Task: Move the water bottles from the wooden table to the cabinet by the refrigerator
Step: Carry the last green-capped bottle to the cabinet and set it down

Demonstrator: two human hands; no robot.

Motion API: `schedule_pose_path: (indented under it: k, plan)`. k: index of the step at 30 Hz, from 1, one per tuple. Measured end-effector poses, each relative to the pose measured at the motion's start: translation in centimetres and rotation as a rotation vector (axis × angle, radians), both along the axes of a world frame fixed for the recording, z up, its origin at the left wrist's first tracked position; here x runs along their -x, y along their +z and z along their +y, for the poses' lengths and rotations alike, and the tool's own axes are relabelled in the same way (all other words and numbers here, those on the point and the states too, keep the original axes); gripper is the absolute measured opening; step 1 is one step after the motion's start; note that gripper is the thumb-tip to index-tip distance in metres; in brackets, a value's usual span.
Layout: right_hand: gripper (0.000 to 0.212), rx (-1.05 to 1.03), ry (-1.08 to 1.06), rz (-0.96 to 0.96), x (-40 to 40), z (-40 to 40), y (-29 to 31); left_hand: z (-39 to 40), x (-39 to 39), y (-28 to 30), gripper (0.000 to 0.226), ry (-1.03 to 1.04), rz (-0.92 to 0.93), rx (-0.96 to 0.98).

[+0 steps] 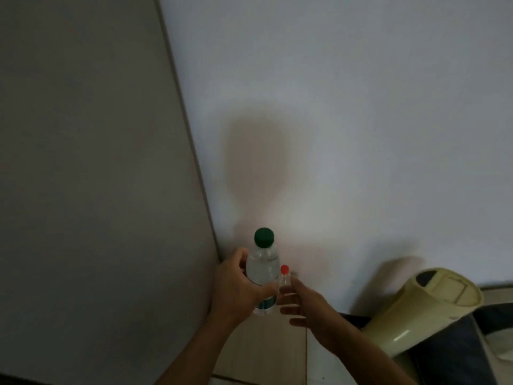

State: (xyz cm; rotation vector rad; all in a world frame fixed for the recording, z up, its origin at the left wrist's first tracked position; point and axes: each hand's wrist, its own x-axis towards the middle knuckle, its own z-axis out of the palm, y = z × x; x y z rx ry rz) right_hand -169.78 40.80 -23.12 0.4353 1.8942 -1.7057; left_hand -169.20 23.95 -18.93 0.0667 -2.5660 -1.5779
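Note:
My left hand (236,287) grips a clear water bottle with a green cap (263,262) around its middle, upright, low in the head view. My right hand (302,304) holds a smaller clear bottle with a red cap (284,279) between thumb and fingers, just right of the bigger bottle and touching it. Both bottles are held up in front of a white wall (333,107). The wooden table and the cabinet are out of view.
A tall grey panel (83,162) fills the left side and meets the white wall in a corner. A cream cylindrical bin with a swing lid (433,301) stands at the lower right. Light floor tiles (263,357) show below my arms.

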Motion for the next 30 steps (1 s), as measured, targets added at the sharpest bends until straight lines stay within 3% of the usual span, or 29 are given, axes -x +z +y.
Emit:
schedule_pose_path:
  k: [9,16,19,21,25,30]
  plan:
    - [0.047,-0.086,-0.1,0.045,1.1,-0.2,1.2,0.1,2.9,-0.8,0.07,-0.094,0.079,0.029]
    - [0.046,-0.129,-0.039,0.082,1.2,0.4,0.4,-0.2,3.5,-1.8,0.07,-0.138,0.033,-0.009]
    - [0.033,-0.174,-0.001,0.172,1.4,0.8,0.3,-0.7,3.5,-2.2,0.066,-0.123,0.015,-0.018]
    - [0.029,-0.292,0.062,0.26,1.6,1.1,0.4,-1.3,3.4,-2.5,0.066,-0.116,0.005,-0.012]
    - [0.045,-0.652,0.234,0.429,2.2,2.1,-0.5,-2.7,3.2,-3.6,0.064,-0.095,-0.017,0.039]
    - [0.048,-0.836,0.329,0.483,2.9,2.8,-1.4,-4.7,3.1,-5.4,0.067,-0.018,-0.039,0.067]
